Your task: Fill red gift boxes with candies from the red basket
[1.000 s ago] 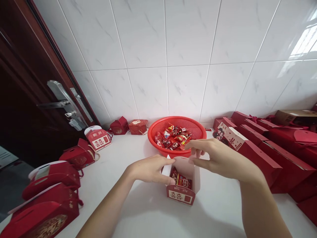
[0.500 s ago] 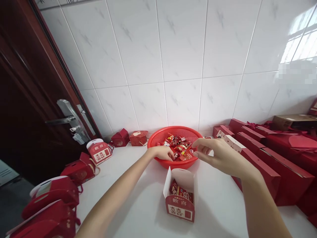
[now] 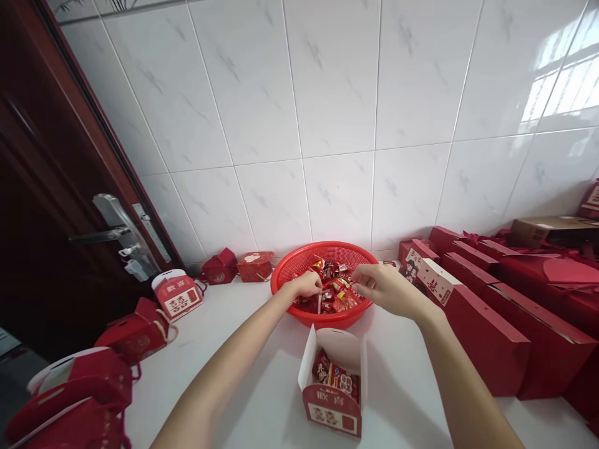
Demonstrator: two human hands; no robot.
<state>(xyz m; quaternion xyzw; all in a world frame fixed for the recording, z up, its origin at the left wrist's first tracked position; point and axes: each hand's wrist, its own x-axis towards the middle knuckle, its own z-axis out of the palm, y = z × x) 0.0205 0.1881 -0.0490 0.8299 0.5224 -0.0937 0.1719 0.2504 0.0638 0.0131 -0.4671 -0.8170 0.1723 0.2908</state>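
Note:
My left hand point(image 3: 306, 285) reaches over the left side of a red plastic basket point(image 3: 281, 274), its fingers pinched together. A thin pale strip point(image 3: 319, 304) hangs just below those fingertips; what it belongs to cannot be made out. Over the basket's right side is my right hand point(image 3: 384, 288), thumb and curled fingers slightly apart, with nothing visible between them. Wrapped candies point(image 3: 344, 299), mostly red and some gold, lie in the basket beneath both hands. In front of it stands an open red-and-white gift box point(image 3: 332, 411) with several red candy packets point(image 3: 344, 379) inside.
Several red gift boxes point(image 3: 178, 302) line the left edge of the white table point(image 3: 253, 386). Tall red gift bags point(image 3: 486, 333) crowd the right side. A cardboard box point(image 3: 552, 231) sits behind them. White wall tiles rise behind; a dark door point(image 3: 51, 187) is left.
Both hands have moved slightly over the candies, the right one further in to the left. A pale strip now shows under my left fingertips. The whole view has shifted a little.

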